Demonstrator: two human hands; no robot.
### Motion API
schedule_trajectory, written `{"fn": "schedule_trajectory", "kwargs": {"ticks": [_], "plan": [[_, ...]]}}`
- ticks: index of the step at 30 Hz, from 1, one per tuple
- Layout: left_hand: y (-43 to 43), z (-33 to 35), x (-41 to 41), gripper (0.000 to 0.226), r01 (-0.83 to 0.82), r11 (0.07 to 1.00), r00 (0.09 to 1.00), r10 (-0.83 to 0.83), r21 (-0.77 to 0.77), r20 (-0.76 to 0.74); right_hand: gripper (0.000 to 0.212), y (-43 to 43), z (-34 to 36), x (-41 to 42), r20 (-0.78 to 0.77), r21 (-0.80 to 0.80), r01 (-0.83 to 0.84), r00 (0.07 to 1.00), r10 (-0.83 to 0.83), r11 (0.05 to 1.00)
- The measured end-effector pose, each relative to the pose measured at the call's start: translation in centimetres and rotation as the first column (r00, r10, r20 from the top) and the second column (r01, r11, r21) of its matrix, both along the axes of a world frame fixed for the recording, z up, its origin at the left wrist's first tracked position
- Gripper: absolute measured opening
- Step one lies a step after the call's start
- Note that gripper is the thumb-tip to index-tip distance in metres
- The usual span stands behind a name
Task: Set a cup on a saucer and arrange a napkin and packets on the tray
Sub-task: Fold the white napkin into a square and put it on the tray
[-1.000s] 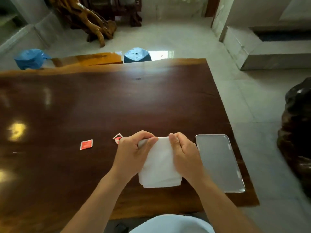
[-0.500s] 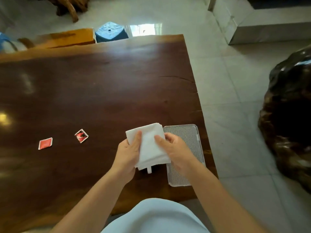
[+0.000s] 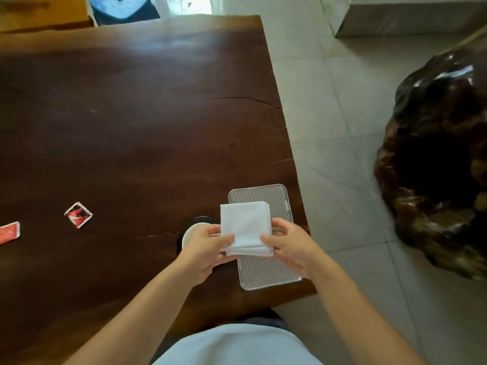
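A folded white napkin (image 3: 245, 226) is held over the left part of a ribbed metal tray (image 3: 266, 270) near the table's right front corner. My left hand (image 3: 204, 248) pinches its near left corner and my right hand (image 3: 287, 245) pinches its near right corner. Under my left hand a pale cup on a dark saucer (image 3: 188, 233) shows partly, just left of the tray. Two packets lie to the left on the table: a red, black and white packet (image 3: 78, 214) and a red packet (image 3: 9, 232) at the frame's edge.
The dark wooden table (image 3: 131, 114) ends just right of the tray, with tiled floor beyond. A large dark carved stump (image 3: 434, 159) stands on the floor at right. A blue stool (image 3: 121, 6) sits beyond the table's far edge.
Both hands carried the napkin to the right, from the table in front of me to above the tray. The view tilted down, and the cup and saucer came into sight.
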State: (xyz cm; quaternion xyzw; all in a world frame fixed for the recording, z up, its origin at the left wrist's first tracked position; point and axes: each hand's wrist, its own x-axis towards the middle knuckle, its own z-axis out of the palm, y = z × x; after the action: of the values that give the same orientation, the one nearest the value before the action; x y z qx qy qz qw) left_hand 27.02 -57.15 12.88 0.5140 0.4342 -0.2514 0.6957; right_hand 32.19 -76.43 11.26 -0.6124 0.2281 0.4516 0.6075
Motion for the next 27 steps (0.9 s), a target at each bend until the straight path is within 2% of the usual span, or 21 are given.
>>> {"fn": "schedule_trajectory", "kwargs": {"ticks": [3,7,12,16,21,24,27], "plan": [[-1.3,-1.7,1.0,0.024,0.092,0.995,0.995,-0.091,0.026,-0.042,0.057,-1.3,-1.5,0.9,0.001,-0.051,-0.035,0.999,0.035,0.998],[-2.4,-3.9,2.8,0.031,0.188,0.981,0.982,-0.187,0.041,-0.026,0.053,-2.1,-3.8,2.1,0.035,-0.082,-0.001,0.999,0.004,0.997],[-3.1,-7.4,4.8,0.036,0.194,0.977,0.981,-0.193,0.083,-0.028,0.047,-2.0,-7.0,3.3,0.15,-0.253,-0.006,0.988,0.045,0.968],[-3.4,-10.4,5.6,0.039,0.164,0.977,0.986,-0.161,0.139,-0.036,0.045,-1.6,-9.7,4.3,0.241,-0.357,0.094,0.971,-0.005,0.929],[-4.0,-12.6,6.9,0.038,0.242,0.929,0.97,-0.233,0.281,-0.065,0.025,-1.2,-11.6,5.5,0.299,-0.45,0.173,0.954,-0.034,0.876],[-4.0,-13.2,7.4,0.04,0.306,0.883,0.952,-0.293,0.357,-0.091,0.032,-1.0,-11.9,5.7,0.323,-0.5,0.165,0.946,0.007,0.85],[-4.1,-13.5,7.5,0.043,0.362,0.833,0.931,-0.342,0.419,-0.123,0.037,-0.8,-12.1,5.3,0.293,-0.527,0.074,0.951,0.099,0.847]]}}
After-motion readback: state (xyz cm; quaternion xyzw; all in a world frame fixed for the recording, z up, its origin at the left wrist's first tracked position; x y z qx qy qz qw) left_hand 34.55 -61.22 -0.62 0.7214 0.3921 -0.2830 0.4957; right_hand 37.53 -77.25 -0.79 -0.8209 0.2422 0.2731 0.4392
